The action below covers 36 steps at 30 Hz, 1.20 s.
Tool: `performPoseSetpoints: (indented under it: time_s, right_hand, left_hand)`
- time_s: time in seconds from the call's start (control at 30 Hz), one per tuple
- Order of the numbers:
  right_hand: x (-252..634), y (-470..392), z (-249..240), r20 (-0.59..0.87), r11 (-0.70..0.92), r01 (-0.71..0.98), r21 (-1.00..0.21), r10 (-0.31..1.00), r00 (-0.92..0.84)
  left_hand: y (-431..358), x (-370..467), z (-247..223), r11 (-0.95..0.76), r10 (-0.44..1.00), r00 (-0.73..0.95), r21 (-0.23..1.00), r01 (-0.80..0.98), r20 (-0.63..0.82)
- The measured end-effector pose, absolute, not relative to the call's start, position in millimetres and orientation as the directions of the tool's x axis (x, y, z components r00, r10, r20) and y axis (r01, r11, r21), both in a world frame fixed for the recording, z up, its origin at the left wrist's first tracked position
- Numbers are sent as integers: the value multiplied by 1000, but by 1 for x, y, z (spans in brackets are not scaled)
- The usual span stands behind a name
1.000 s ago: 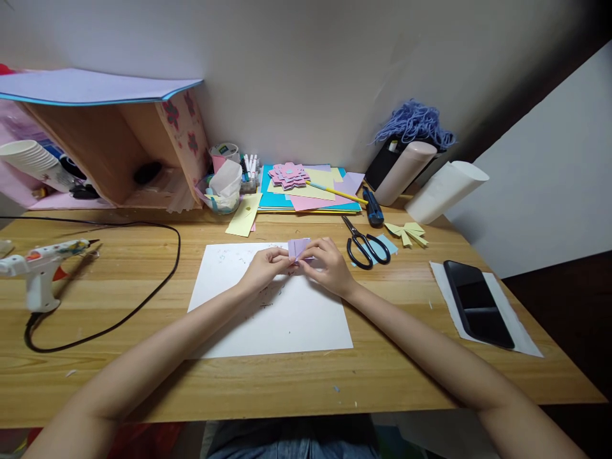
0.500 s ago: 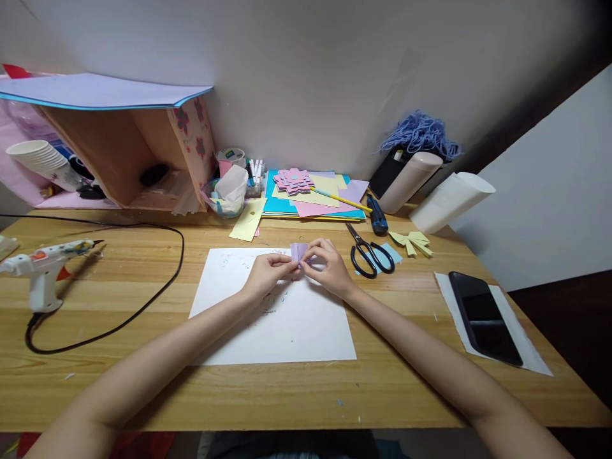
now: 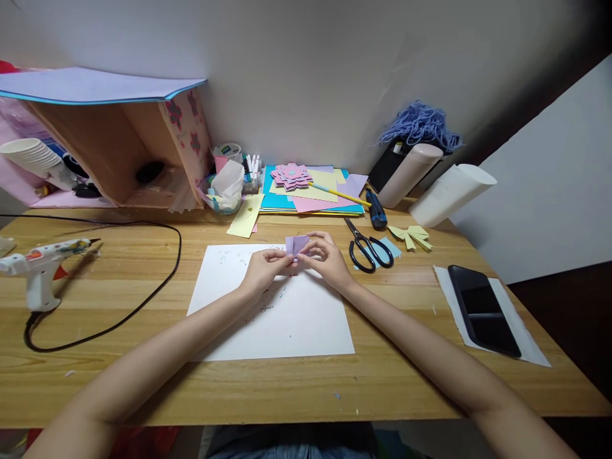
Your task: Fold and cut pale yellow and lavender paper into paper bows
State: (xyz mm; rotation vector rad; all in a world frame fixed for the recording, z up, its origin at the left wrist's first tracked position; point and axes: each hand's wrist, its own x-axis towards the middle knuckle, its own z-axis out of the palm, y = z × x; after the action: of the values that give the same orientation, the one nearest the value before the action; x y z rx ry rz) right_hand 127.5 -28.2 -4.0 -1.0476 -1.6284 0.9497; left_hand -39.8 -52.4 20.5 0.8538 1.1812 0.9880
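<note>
A small folded piece of purple paper (image 3: 295, 245) is pinched between my two hands above the white sheet (image 3: 287, 325). My left hand (image 3: 266, 270) grips its lower left edge with thumb and fingers. On the other side, my right hand (image 3: 327, 260) holds the lower right part with closed fingertips. Creases show on the purple paper, and the fingers cover its lower edge. Small dark marks or scraps dot the white sheet under the hands.
Black-handled scissors (image 3: 367, 248) lie on blue paper right of my hands. Further right are a yellow paper bow (image 3: 411, 237) and a phone (image 3: 482, 311). A glue gun (image 3: 42, 271) and its cable occupy the left. Colored papers (image 3: 277, 203) and a cutter (image 3: 376, 210) lie behind.
The purple paper now shows wider and flatter between my fingers. Both hands have shifted slightly, and the whole view has moved a little.
</note>
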Motion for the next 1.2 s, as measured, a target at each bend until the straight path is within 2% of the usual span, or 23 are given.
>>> performPoseSetpoints:
  time_s: [0.1,0.2,0.37,0.5,0.93,1.2]
  right_hand:
    - [127,-27,-5,155,170,50,-984,963,-221]
    - [127,-27,-4,95,100,10,-995,970,-223]
    - [126,-29,-2,118,123,9,-992,967,-225]
    - [125,-30,0,120,128,17,-992,965,-232]
    - [127,-27,-7,-81,-109,-117,-987,972,-221]
    - [124,-27,-7,-84,-112,-89,-990,959,-272]
  left_hand:
    - [-51,-40,21,356,933,112,919,-167,-341]
    - [-51,-41,22,353,932,145,923,-152,-333]
    - [-49,-45,20,340,923,215,938,-70,-319]
    - [-49,-46,18,341,923,204,939,-43,-325]
    - [-51,-40,23,351,929,137,936,-38,-343]
    - [-52,-39,9,254,960,126,967,-17,-250]
